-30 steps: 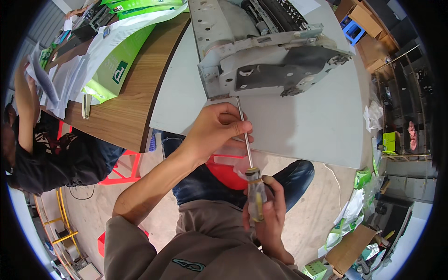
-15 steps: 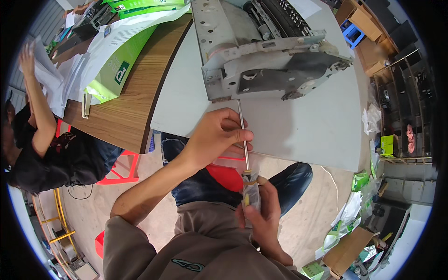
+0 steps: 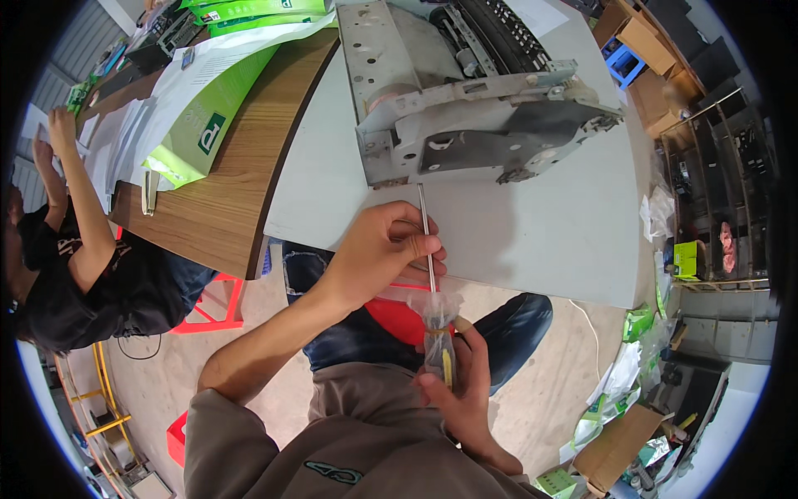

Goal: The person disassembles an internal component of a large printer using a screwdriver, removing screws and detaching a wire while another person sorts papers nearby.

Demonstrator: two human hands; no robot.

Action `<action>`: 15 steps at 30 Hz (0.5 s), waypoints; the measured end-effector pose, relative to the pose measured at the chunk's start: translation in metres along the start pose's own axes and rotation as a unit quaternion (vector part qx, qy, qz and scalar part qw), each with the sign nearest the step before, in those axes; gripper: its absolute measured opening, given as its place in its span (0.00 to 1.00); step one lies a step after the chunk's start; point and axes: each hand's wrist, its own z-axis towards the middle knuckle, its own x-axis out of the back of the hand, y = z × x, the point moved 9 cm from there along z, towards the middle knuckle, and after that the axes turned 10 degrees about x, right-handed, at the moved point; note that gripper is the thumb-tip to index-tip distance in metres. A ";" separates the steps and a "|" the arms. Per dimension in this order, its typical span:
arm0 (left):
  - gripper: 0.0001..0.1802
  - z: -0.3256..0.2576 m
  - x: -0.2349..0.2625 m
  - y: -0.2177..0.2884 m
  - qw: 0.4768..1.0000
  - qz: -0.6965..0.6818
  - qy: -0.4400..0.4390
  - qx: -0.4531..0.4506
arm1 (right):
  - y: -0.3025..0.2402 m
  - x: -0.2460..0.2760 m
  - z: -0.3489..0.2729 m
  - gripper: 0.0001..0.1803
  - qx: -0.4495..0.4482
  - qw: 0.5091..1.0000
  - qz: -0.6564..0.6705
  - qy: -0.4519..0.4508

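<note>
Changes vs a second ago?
The screwdriver handle swung slightly left with the right hand; co-worker's near forearm shifted right. Nothing grabbed or released by the wearer. Same: left hand on the shaft, machine frame in place.

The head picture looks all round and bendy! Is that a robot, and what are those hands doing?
No robot here! A person wears a camera on their head, looking down, and its wide fisheye lens makes straight edges curve. Those are the person's own bare hands. The left hand holds the thin metal shaft of a screwdriver, and the right hand holds its handle, which seems wrapped in clear plastic. The tip points at a grey metal machine frame on the pale table. On the brown wooden table at the left lies a green and white packet. Further left is another person in a dark top.
</note>
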 end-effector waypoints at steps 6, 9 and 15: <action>0.11 -0.007 -0.001 0.005 0.999 0.018 0.020 -0.035 | 0.016 -0.027 -0.007 0.40 -0.178 0.865 0.465 -0.059; 0.10 -0.007 -0.010 -0.003 0.993 -0.112 -0.023 0.026 | 0.002 -0.031 -0.005 0.41 -0.208 0.728 0.650 -0.059; 0.10 0.000 -0.003 -0.011 0.997 -0.068 0.007 -0.021 | -0.014 0.008 0.006 0.38 0.087 0.979 -0.185 0.016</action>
